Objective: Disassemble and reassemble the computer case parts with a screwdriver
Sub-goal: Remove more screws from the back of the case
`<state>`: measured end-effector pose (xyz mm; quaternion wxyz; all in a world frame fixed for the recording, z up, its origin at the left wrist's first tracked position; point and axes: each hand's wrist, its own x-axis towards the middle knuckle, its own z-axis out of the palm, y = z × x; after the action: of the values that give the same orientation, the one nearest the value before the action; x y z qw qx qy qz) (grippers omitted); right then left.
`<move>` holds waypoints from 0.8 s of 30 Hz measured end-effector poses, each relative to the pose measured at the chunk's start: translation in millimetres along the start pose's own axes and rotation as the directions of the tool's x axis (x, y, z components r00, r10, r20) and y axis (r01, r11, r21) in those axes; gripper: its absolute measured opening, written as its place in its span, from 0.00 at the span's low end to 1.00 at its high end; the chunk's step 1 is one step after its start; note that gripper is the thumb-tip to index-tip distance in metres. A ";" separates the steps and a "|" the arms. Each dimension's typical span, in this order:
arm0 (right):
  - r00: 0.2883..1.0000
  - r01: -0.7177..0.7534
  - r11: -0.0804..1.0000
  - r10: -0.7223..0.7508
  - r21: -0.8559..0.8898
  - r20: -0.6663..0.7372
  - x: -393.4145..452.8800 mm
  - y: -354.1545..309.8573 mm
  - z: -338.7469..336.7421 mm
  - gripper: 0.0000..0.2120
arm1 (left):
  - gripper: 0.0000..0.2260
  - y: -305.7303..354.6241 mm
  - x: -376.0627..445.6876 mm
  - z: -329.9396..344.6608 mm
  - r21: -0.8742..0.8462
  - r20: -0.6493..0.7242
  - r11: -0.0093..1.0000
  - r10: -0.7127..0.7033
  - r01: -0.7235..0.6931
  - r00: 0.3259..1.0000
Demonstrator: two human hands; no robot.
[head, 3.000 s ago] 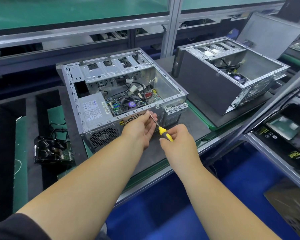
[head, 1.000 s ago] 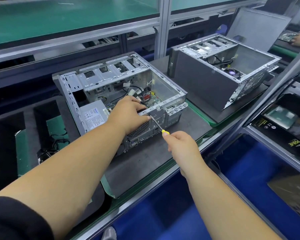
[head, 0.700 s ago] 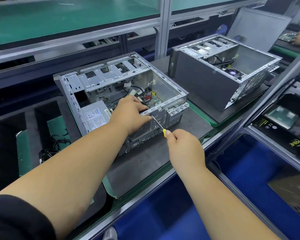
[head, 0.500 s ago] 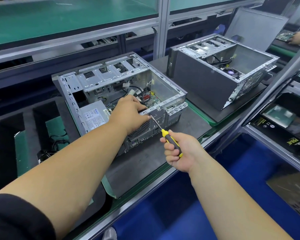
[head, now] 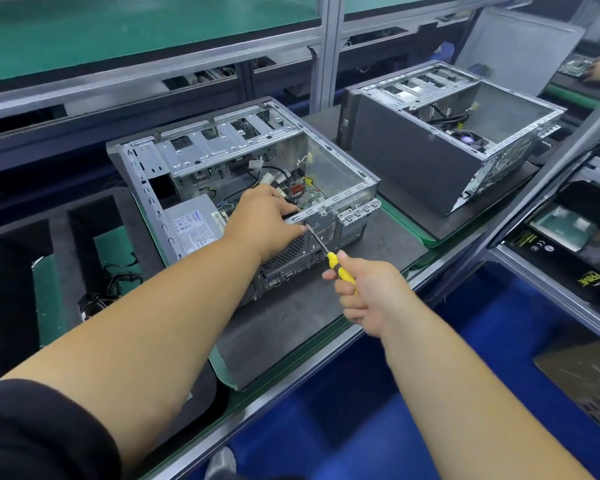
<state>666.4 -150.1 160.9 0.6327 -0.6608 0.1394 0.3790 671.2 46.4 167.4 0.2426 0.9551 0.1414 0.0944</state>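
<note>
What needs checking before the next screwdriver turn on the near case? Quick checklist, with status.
1. Screwdriver tip at the screw on the rear top rail of the near case: ok.
2. Tip fully seated in the screw head: cannot tell, too small.
3. Right hand wrapped around the yellow handle: ok.
4. Left hand bracing the case beside the screw: ok.
5. Left fingertips clear of the tip: not ok, they sit right next to it.
6. Case flat on the dark mat: ok.
</note>
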 end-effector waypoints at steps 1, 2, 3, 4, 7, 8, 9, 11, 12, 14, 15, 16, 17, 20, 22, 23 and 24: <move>0.988 -0.123 0.977 0.105 0.172 0.113 0.6 -2.0 -4.9 0.19 | 0.21 -0.2 0.1 0.0 0.000 0.002 1.000 -0.002 0.002 1.000; 0.976 -0.171 0.952 0.128 0.253 0.177 0.5 -1.8 -8.0 0.18 | 0.21 -0.3 0.0 0.2 -0.002 0.005 1.000 -0.002 0.002 1.000; 0.973 -0.166 0.947 0.112 0.273 0.204 0.1 -0.1 -8.8 0.17 | 0.21 0.1 -0.3 0.4 -0.004 0.007 1.000 0.000 0.000 1.000; 0.979 -0.128 0.958 0.081 0.255 0.186 -0.6 2.1 -8.5 0.16 | 0.21 0.5 -0.4 0.0 -0.005 0.008 1.000 0.002 -0.002 1.000; 0.959 0.245 0.935 -0.273 -0.256 -0.076 -6.6 12.8 -0.7 0.14 | 0.22 0.6 -0.3 -1.1 -0.004 0.011 1.000 0.000 0.000 1.000; 0.876 0.314 0.770 -0.461 -0.556 -0.144 -8.3 17.6 0.5 0.14 | 0.22 0.3 -0.2 -1.1 -0.006 0.012 1.000 -0.002 0.002 1.000; 0.771 0.288 0.559 -0.617 -0.778 -0.158 -9.4 21.5 1.1 0.14 | 0.22 0.2 -0.1 -1.0 -0.007 0.012 1.000 -0.002 0.002 1.000; 0.630 0.183 0.257 -0.772 -0.949 -0.088 -13.8 24.0 2.6 0.15 | 0.22 -0.2 0.2 -0.9 -0.008 0.012 1.000 -0.003 0.003 1.000; 0.619 0.188 0.219 -0.783 -0.957 -0.058 -14.3 25.1 2.7 0.15 | 0.22 0.1 0.1 -0.7 -0.009 0.015 1.000 -0.003 0.003 1.000; 0.691 0.278 0.363 -0.719 -0.890 -0.077 -10.3 23.8 3.9 0.17 | 0.22 0.8 0.2 -0.9 -0.005 0.025 1.000 -0.004 0.004 1.000; 0.776 0.330 0.577 -0.617 -0.747 -0.134 -7.1 18.6 3.6 0.18 | 0.22 0.9 0.4 -1.3 0.001 0.033 1.000 -0.006 0.006 0.999; 0.883 0.309 0.815 -0.438 -0.491 -0.172 -4.1 11.1 1.0 0.18 | 0.22 1.1 0.6 -1.8 0.011 0.039 1.000 -0.006 0.005 0.999; 0.969 0.187 0.962 -0.214 -0.199 -0.125 -1.0 5.1 -3.4 0.18 | 0.22 1.2 0.8 -2.2 0.020 0.042 1.000 -0.004 0.003 0.999; 0.981 -0.154 0.959 0.121 0.239 0.149 0.0 -2.0 -14.0 0.16 | 0.21 2.1 0.1 -3.2 0.021 0.040 1.000 0.003 -0.004 0.999; 0.978 -0.141 0.952 0.090 0.273 0.189 -0.3 1.8 -13.5 0.15 | 0.20 3.1 -0.6 -4.1 0.013 0.038 1.000 0.000 -0.001 0.999; 0.987 -0.076 0.968 0.039 0.238 0.156 -0.5 3.6 -10.7 0.14 | 0.20 3.3 -0.8 -4.5 0.011 0.037 1.000 0.002 -0.002 0.999; 0.995 0.047 0.990 -0.057 0.133 0.078 -1.0 6.9 -8.9 0.13 | 0.19 3.4 -1.0 -4.7 0.009 0.035 1.000 0.004 -0.005 0.999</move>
<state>664.0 -159.9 155.8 0.6895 -0.6054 0.1206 0.3790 669.8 45.3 173.0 0.2405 0.9580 0.1354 0.0777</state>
